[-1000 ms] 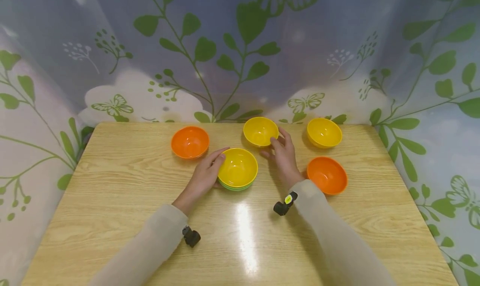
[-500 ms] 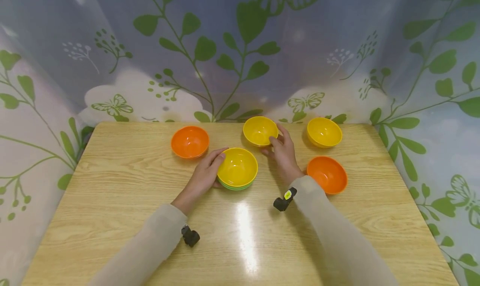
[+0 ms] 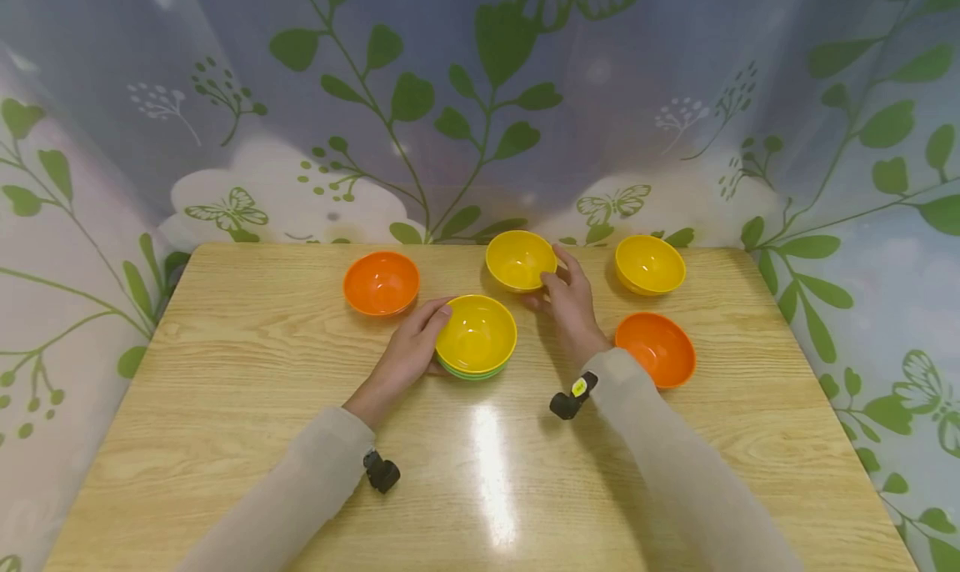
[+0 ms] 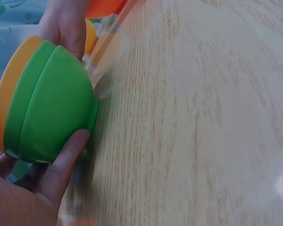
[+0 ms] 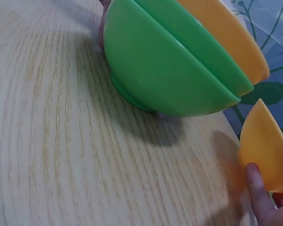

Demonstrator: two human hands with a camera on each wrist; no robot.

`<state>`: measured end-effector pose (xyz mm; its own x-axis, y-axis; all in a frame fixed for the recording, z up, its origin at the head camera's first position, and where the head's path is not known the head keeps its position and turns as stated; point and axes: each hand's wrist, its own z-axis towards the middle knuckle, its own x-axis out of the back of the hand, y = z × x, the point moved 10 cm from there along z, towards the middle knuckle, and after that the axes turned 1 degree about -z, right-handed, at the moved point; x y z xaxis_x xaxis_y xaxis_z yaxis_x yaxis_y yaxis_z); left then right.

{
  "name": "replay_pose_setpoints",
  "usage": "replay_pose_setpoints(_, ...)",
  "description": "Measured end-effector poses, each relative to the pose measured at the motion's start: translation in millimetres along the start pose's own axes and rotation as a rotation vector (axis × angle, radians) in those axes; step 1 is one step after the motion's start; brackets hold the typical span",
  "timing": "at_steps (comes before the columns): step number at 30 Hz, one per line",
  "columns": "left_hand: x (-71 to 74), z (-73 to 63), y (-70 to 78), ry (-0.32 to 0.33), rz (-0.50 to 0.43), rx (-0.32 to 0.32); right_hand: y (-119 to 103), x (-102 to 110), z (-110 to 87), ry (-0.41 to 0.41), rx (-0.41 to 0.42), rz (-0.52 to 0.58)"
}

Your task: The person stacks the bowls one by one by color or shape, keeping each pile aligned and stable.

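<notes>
A yellow bowl (image 3: 477, 332) sits nested on two green bowls (image 4: 56, 103), making a stack at the table's middle. My left hand (image 3: 408, 344) grips this stack from its left side, thumb at the yellow rim and fingers around the green walls. Behind it, near the table's back edge, is another yellow bowl (image 3: 519, 258). My right hand (image 3: 572, 303) holds that bowl by its right side, thumb over the near rim. In the right wrist view, a fingertip (image 5: 253, 173) presses low on the bowl's outer wall.
One orange bowl (image 3: 381, 283) stands to the left of the stack. On the right are a yellow bowl (image 3: 649, 264) at the back and an orange bowl (image 3: 656, 349) beside my right wrist. A leaf-patterned curtain (image 3: 480, 122) hangs behind the wooden table (image 3: 247, 372).
My right hand and the yellow bowl it holds have edged slightly toward the back. The left hand stays on the stack, and the other bowls look unmoved.
</notes>
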<state>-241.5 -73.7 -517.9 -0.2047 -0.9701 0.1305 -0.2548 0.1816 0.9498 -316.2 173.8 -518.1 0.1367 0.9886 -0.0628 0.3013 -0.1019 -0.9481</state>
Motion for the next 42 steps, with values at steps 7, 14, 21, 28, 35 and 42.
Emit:
replay_pose_setpoints(7, 0.7, 0.5, -1.2, 0.001, 0.01, -0.002, -5.6, -1.2, -6.7, -0.041, 0.005, -0.029)
replay_pose_setpoints(14, -0.4, 0.2, -2.2, -0.009, -0.006, 0.006, -13.4, -1.0, -15.7, -0.07, 0.022, -0.04)
replay_pose_setpoints(21, -0.2, 0.8, -3.1, -0.008, -0.003, 0.013, -20.5, -0.2, -24.6, -0.104, 0.038, -0.058)
replay_pose_setpoints(28, 0.9, 0.1, -2.2, -0.001, 0.018, 0.015, -26.5, 1.1, -31.9, -0.133, 0.048, -0.045)
replay_pose_setpoints(35, 2.7, -1.4, -2.9, 0.002, 0.056, 0.038, -32.1, 3.6, -39.9, -0.135, 0.045, -0.061)
replay_pose_setpoints(42, 2.6, -2.4, -0.9, -0.004, 0.061, 0.047, -41.5, 4.4, -47.7, -0.151, 0.062, -0.07)
